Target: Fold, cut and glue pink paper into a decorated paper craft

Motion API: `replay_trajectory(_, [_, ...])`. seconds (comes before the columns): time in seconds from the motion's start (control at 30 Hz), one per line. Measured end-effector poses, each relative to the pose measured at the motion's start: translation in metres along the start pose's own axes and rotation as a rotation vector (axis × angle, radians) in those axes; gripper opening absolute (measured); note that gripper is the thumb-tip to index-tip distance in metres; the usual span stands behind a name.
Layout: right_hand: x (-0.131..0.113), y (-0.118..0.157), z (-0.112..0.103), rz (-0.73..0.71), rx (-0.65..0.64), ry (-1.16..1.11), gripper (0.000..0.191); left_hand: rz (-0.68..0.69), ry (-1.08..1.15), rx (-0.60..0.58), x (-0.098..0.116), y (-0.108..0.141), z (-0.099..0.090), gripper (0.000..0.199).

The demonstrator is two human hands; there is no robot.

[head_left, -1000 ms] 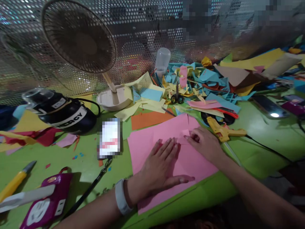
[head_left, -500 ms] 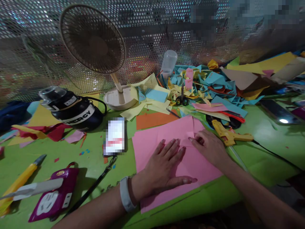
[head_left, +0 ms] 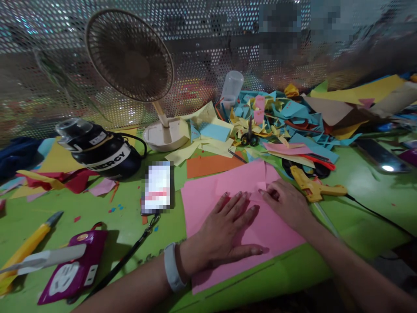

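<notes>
A pink paper sheet (head_left: pixel 208 195) lies flat on the green table (head_left: pixel 365 191) in front of me. My left hand (head_left: pixel 224 230) presses flat on the sheet with fingers spread, a white band on its wrist. My right hand (head_left: pixel 288 202) rests on the sheet's right part, its fingertips pinching a small fold of the pink paper beside the left fingertips.
A yellow glue gun (head_left: pixel 314 184) with a black cord lies right of my right hand. A phone (head_left: pixel 158 187) lies left of the sheet. A desk fan (head_left: pixel 133 61), black bottle (head_left: pixel 100 150), scissors (head_left: pixel 249 132) amid paper scraps, an orange sheet (head_left: pixel 211 164), a yellow cutter (head_left: pixel 28 245) and purple pouch (head_left: pixel 73 271) surround them.
The view has shifted slightly, so everything sits a little further right in frame. Both hands stay on the pink sheet with almost no movement.
</notes>
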State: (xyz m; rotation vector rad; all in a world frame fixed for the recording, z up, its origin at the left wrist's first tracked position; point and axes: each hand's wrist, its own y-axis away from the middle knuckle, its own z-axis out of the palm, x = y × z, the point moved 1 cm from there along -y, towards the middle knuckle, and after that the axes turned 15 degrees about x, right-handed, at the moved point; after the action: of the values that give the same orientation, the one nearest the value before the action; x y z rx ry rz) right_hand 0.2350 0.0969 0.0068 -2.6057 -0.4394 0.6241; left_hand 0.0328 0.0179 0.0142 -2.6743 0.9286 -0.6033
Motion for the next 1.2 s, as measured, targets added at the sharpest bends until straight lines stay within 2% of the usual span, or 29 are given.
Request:
replay_trajectory(0.23, [-0.0004,0.0002,0.0008,-0.004,0.023,-0.007,0.022,-0.013,-0.02,0.018,-0.0002,-0.0002,0.0003,0.084])
replay_trajectory(0.43, [0.0014,0.0004,0.0029,-0.015,0.031,0.012,0.021,-0.039,-0.003,-0.013,-0.0012,-0.0004,0.0017,0.083])
replay_trajectory(1.0, [-0.0026,-0.0035,0.0005,0.094,-0.026,-0.011,0.024,-0.007,-0.119,0.026,-0.0053,-0.0017,0.0065,0.085])
replay_trajectory(1.2, [-0.0032,-0.0027,0.0008,0.068,-0.007,-0.038,0.023,-0.001,-0.107,0.012,-0.0081,0.0006,0.0082,0.085])
